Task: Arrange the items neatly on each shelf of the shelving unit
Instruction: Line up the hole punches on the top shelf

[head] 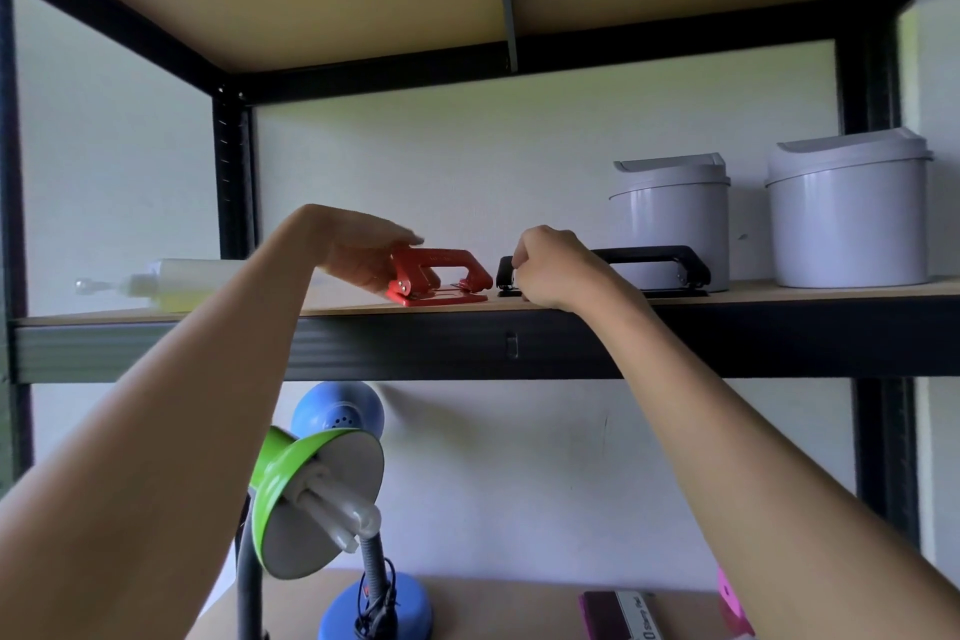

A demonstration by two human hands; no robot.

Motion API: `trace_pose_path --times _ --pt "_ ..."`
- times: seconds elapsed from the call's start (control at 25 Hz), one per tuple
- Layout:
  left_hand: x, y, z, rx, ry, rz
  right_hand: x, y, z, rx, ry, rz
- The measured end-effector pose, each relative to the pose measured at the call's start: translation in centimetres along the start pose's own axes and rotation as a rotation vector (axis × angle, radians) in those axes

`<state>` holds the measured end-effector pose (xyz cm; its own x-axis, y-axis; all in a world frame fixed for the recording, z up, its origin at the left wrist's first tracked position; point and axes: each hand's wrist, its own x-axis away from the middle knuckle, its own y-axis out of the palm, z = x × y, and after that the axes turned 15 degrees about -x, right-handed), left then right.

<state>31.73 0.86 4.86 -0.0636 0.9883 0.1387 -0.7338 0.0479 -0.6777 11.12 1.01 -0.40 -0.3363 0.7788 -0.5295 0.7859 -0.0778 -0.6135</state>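
We find the red hole punch (pixel 439 276) and the black hole punch (pixel 608 270) side by side near the front edge of the shelf (pixel 156 317), a small gap between them. Both look like rigid metal, fairly heavy, with smooth painted levers; we judge the base ends the surest hold. The left hand (pixel 363 250) lies over the red one, fingers fairly straight. The right hand (pixel 550 268) has its fingers curled at the black one's end, apparently pinching it. Two grey bins (pixel 670 218) stand behind.
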Motion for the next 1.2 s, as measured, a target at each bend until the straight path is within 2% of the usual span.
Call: trace_pose_path --times 0.08,0.24,0.32,0.48,0.84,1.2 --pt "-0.3 -0.3 0.1 -0.025 -0.005 -0.029 0.0 0.0 0.0 0.000 0.000 -0.005" --pt "-0.1 -0.4 1.1 -0.537 0.045 0.127 0.0 0.0 0.1 -0.005 -0.003 -0.005" --pt "0.3 -0.6 1.6 -0.634 0.070 0.194 -0.2 0.1 0.2 -0.009 -0.005 -0.010" --pt "1.0 -0.5 2.9 -0.724 0.146 0.278 -0.4 0.1 0.3 -0.016 -0.008 -0.015" --pt "0.0 -0.3 2.1 -0.904 0.227 0.347 -0.5 0.1 0.4 -0.015 -0.013 -0.017" --pt "-1.1 -0.9 0.5 -0.782 0.337 0.398 -0.7 0.2 0.7 -0.012 -0.023 0.004"
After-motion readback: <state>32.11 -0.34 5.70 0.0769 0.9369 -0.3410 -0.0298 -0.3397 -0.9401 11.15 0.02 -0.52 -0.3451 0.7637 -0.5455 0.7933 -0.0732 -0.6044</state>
